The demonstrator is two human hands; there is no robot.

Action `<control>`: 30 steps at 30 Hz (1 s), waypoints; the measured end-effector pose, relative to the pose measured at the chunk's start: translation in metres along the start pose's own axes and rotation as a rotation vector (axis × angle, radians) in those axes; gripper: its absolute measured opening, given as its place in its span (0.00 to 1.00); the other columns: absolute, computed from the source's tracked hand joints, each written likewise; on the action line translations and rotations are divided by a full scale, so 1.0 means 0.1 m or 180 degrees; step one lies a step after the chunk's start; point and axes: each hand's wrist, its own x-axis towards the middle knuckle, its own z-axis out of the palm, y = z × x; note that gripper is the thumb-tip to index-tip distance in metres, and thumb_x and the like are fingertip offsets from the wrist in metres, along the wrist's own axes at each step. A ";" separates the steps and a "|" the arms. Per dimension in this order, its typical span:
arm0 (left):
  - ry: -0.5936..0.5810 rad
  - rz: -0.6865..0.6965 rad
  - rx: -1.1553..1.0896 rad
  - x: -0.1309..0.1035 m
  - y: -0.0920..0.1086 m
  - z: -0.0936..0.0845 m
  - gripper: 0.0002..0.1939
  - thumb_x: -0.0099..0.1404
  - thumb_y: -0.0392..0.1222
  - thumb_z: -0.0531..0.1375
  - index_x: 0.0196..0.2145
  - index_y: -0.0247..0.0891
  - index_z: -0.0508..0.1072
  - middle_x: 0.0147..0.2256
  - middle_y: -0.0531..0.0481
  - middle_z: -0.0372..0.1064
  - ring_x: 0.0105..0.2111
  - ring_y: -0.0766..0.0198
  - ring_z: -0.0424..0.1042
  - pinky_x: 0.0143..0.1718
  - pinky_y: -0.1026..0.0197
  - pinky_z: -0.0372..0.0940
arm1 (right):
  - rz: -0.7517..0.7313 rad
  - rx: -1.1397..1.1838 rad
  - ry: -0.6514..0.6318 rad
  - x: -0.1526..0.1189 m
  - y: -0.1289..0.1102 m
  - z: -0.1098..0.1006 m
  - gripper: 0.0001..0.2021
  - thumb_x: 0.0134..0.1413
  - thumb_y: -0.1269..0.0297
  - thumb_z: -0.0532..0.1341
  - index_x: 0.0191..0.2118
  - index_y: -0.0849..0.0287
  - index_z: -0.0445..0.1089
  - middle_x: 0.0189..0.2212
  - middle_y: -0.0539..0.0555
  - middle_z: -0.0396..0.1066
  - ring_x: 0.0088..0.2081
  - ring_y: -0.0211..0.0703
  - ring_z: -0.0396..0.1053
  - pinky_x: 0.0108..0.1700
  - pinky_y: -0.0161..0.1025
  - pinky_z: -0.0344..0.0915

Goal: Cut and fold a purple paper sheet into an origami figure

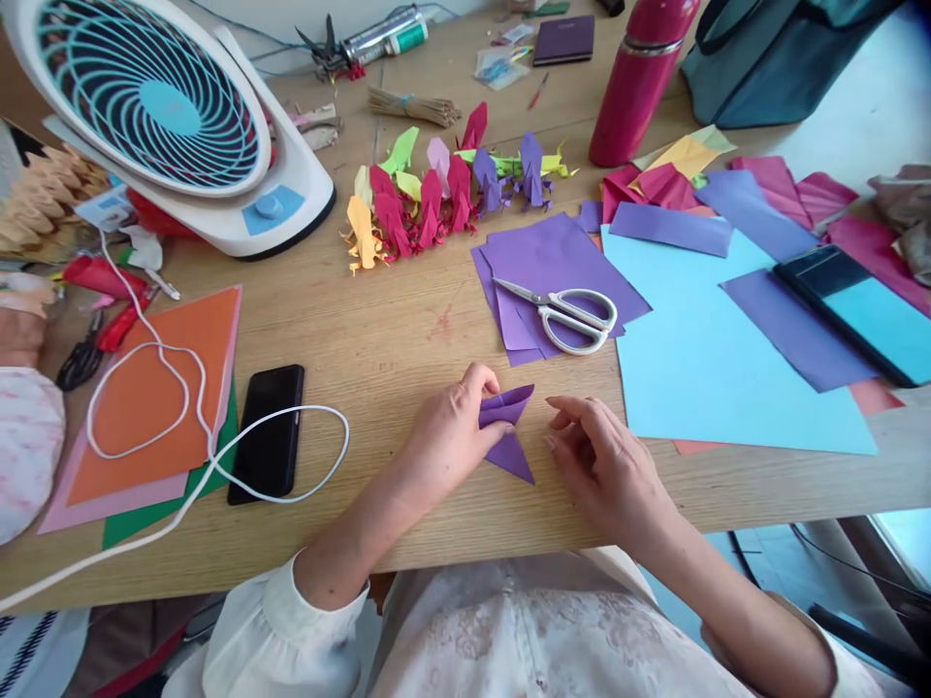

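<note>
Between the thumb and fingers of my left hand (455, 417) is a folded piece of purple paper (513, 456), low over the table near its front edge. Two pointed flaps of it stick out to the right. My right hand (600, 456) hovers just right of those points, apart from the paper, its fingers bent and holding nothing, with gaps between thumb and fingertips. Beyond both hands, white-handled scissors (578, 318) lie on a stack of purple sheets (538, 247). A cluster of folded paper figures (429, 199) in red, purple, yellow and green stands farther back.
A white fan (269, 208) stands at the back left. A black phone (268, 427), a white cable (341, 456) and an orange sheet (156, 388) lie at left. At right are a light blue sheet (698, 349), another phone (858, 310) and a red bottle (632, 97).
</note>
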 end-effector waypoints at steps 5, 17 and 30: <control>-0.0328 0.0227 -0.0893 0.05 0.06 -0.10 0.06 0.63 0.39 0.63 0.39 0.37 0.76 0.36 0.52 0.76 0.38 0.59 0.74 0.42 0.61 0.65 | 0.0492 0.0748 -0.0344 0.19 -0.07 -0.12 0.15 0.66 0.60 0.57 0.55 0.56 0.63 0.41 0.55 0.71 0.29 0.37 0.67 0.31 0.37 0.65; -0.0599 0.0610 -0.1477 0.10 -0.02 -0.16 0.12 0.69 0.40 0.58 0.48 0.39 0.76 0.39 0.54 0.76 0.40 0.61 0.73 0.41 0.64 0.64 | 0.0722 0.1929 -0.1028 0.79 -0.04 -0.13 0.15 0.57 0.51 0.65 0.35 0.59 0.68 0.28 0.48 0.64 0.29 0.34 0.59 0.30 0.34 0.57; -0.0865 0.0445 -0.1140 0.04 -0.08 -0.13 0.07 0.68 0.40 0.58 0.38 0.38 0.76 0.35 0.52 0.77 0.36 0.60 0.74 0.39 0.62 0.64 | -0.0117 0.1399 -0.0768 0.83 0.01 -0.17 0.11 0.64 0.55 0.60 0.46 0.56 0.68 0.41 0.55 0.68 0.37 0.40 0.67 0.39 0.39 0.67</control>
